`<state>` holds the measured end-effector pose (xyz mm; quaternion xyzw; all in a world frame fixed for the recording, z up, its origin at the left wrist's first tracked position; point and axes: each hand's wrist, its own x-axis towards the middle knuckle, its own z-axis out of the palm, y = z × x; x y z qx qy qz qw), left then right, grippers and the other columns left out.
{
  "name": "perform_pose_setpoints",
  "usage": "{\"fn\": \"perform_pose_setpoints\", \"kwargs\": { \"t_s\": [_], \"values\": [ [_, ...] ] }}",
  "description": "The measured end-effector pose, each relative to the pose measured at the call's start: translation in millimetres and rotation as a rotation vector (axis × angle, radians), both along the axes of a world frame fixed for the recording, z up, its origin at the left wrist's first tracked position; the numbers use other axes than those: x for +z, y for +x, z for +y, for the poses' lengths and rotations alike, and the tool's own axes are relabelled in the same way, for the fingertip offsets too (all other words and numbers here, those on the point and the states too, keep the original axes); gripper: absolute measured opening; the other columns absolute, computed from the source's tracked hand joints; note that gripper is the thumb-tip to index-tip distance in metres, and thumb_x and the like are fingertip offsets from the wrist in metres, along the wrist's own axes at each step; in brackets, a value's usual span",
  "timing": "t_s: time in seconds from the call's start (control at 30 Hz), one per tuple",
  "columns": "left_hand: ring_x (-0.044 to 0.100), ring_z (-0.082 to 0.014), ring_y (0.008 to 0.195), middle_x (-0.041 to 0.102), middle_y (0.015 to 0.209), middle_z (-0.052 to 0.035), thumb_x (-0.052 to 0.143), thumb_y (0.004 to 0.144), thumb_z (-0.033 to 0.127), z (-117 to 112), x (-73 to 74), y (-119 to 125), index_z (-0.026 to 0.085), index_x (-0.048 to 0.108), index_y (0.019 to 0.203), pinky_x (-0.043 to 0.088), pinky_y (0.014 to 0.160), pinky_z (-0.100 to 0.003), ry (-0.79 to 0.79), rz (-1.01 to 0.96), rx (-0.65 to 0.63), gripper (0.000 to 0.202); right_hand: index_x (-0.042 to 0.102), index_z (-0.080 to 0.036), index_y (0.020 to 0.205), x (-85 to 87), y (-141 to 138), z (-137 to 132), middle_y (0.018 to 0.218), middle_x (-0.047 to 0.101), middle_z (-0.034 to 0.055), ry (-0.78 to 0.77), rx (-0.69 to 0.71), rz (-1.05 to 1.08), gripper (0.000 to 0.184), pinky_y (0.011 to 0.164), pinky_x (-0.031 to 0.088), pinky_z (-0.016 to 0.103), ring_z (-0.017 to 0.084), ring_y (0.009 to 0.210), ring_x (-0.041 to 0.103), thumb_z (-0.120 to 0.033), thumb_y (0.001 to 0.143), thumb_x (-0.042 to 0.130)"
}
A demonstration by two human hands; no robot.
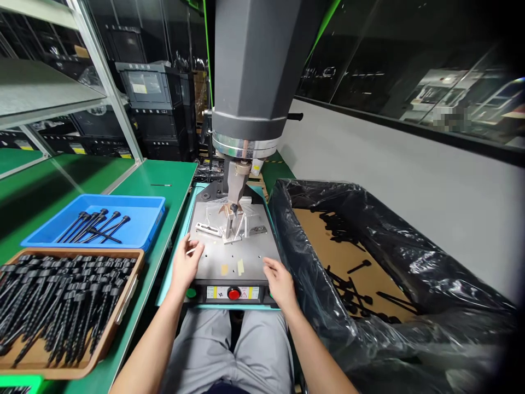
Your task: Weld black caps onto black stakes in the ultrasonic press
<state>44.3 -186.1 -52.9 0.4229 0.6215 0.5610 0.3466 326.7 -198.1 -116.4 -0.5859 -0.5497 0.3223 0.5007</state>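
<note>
My left hand [186, 261] hovers by the left front edge of the metal base plate [217, 264], its thumb and fingers apart and loosely bent. A pale sliver shows between them; I cannot make out whether it is an object or a gap. At the right front edge, my right hand [281, 280] is loosely curled, its fingertips over the plate and nothing visible in it. Between and beyond both hands, a press machine's metal horn [237, 183] points down onto a small black part [234, 208] in a clear and metal fixture [245, 224]. Whether they touch is hard to tell.
A red button [234, 294] sits on the front panel. At left, a blue tray [153, 216] and a brown tray [140, 260] hold several black stem-like parts with thick heads. A box lined with black plastic [303, 257] holds similar parts at right. Grey crates [150, 87] stand behind.
</note>
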Motion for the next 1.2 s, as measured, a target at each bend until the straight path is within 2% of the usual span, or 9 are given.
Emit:
{"fn": "perform_pose_setpoints", "kwargs": {
  "t_s": [0.1, 0.2, 0.3, 0.4, 0.6, 0.83, 1.03, 1.13, 1.2],
  "values": [
    [0.059, -0.0252, 0.115, 0.061, 0.124, -0.0132, 0.065, 0.080, 0.045, -43, -29.4, -19, 0.019, 0.045, 0.137, 0.044, 0.102, -0.043, -0.006, 0.198, 0.098, 0.066, 0.067, -0.020, 0.113, -14.5, 29, -27, 0.121, 0.062, 0.0140, 0.146, -0.138, -0.331, 0.039, 0.101, 0.042, 0.052, 0.031, 0.115, 0.056, -0.043, 0.085, 0.054],
    [0.049, -0.0306, 0.128, 0.052, 0.135, -0.0141, 0.067, 0.076, 0.046, -73, -65.8, -33, 0.020, 0.045, 0.138, 0.038, 0.108, -0.048, -0.038, 0.435, 0.070, 0.071, 0.058, -0.019, 0.128, -36.9, 47, -49, 0.131, 0.054, 0.0153, 0.114, -0.189, -0.458, 0.054, 0.104, 0.040, 0.053, 0.034, 0.123, 0.050, -0.050, 0.084, 0.055],
    [0.046, -0.0315, 0.130, 0.048, 0.140, -0.0138, 0.066, 0.077, 0.048, -85, -93.6, -42, 0.022, 0.040, 0.143, 0.037, 0.109, -0.049, -0.079, 0.489, -0.014, 0.075, 0.039, -0.021, 0.144, -59.5, 53, -60, 0.138, 0.050, 0.0148, -0.015, -0.131, -0.418, 0.068, 0.101, 0.044, 0.048, 0.032, 0.126, 0.050, -0.052, 0.085, 0.053],
    [0.047, -0.0300, 0.130, 0.048, 0.140, -0.0110, 0.063, 0.079, 0.048, -84, -107.1, -48, 0.025, 0.040, 0.143, 0.038, 0.108, -0.048, -0.066, 0.470, -0.030, 0.072, 0.032, -0.024, 0.148, -73.0, 52, -63, 0.140, 0.049, 0.0137, -0.062, -0.132, -0.379, 0.073, 0.101, 0.044, 0.048, 0.033, 0.128, 0.048, -0.055, 0.085, 0.052],
    [0.047, -0.0298, 0.129, 0.049, 0.138, -0.0105, 0.065, 0.077, 0.049, -82, -115.7, -49, 0.024, 0.045, 0.139, 0.035, 0.111, -0.047, 0.009, 0.460, -0.001, 0.070, 0.034, -0.022, 0.147, -73.7, 45, -63, 0.139, 0.049, 0.0148, -0.057, -0.190, -0.363, 0.074, 0.101, 0.043, 0.048, 0.033, 0.127, 0.048, -0.058, 0.085, 0.050],
    [0.042, -0.0293, 0.134, 0.045, 0.142, -0.0108, 0.064, 0.077, 0.050, -84, -113.9, -49, 0.025, 0.041, 0.142, 0.031, 0.114, -0.048, -0.009, 0.424, -0.035, 0.073, 0.028, -0.023, 0.150, -71.6, 47, -66, 0.145, 0.043, 0.0145, -0.071, -0.131, -0.375, 0.075, 0.104, 0.041, 0.048, 0.033, 0.133, 0.042, -0.055, 0.087, 0.050],
    [0.044, -0.0292, 0.133, 0.047, 0.141, -0.0113, 0.064, 0.077, 0.048, -83, -115.3, -50, 0.023, 0.044, 0.140, 0.032, 0.114, -0.048, 0.010, 0.416, -0.015, 0.070, 0.028, -0.024, 0.150, -74.0, 45, -65, 0.145, 0.044, 0.0151, -0.056, -0.175, -0.370, 0.076, 0.103, 0.041, 0.050, 0.034, 0.131, 0.044, -0.057, 0.085, 0.052],
    [0.046, -0.0284, 0.131, 0.050, 0.138, -0.0112, 0.062, 0.079, 0.048, -82, -111.9, -47, 0.022, 0.049, 0.136, 0.034, 0.112, -0.046, 0.021, 0.391, 0.008, 0.064, 0.028, -0.023, 0.150, -72.4, 44, -66, 0.146, 0.042, 0.0156, -0.061, -0.166, -0.365, 0.077, 0.104, 0.040, 0.049, 0.033, 0.132, 0.043, -0.057, 0.085, 0.053],
    [0.051, -0.0276, 0.125, 0.056, 0.131, -0.0113, 0.059, 0.083, 0.047, -81, -104.5, -43, 0.020, 0.056, 0.128, 0.038, 0.109, -0.044, 0.015, 0.349, 0.078, 0.053, 0.028, -0.022, 0.150, -72.5, 44, -66, 0.147, 0.041, 0.0156, -0.068, -0.159, -0.356, 0.077, 0.105, 0.039, 0.049, 0.033, 0.134, 0.041, -0.057, 0.085, 0.052]
  ]
}}
